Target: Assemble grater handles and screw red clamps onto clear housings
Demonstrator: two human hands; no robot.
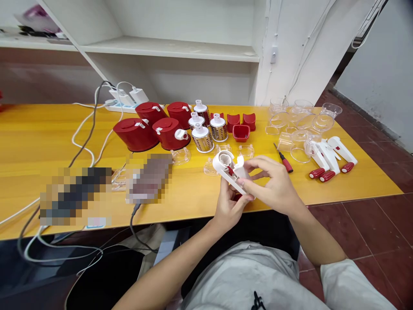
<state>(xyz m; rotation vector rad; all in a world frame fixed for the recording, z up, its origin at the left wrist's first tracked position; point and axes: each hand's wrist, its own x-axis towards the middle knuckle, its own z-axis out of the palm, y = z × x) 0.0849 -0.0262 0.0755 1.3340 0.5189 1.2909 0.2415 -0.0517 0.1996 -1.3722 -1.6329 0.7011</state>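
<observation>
- Fingers of the left hand are wrapped around the underside and lower end of the white plastic part, holding it tilted above the front edge of the bench; if they slacken, it could drop to the floor.
- Inside the part's open body sits a small red piece; if it is loose, a sharper tilt could spill it.
- Fingers of the right hand pinch the part's raised white side; I cannot tell whether that side comes away. Pressing askew could jam or crack it.
- Farther right lies a screwdriver, near some clear cups; a sweeping right hand could roll it.
- Rightmost, white handles with red ends lie close together, so lifting one carelessly could drag another.
</observation>
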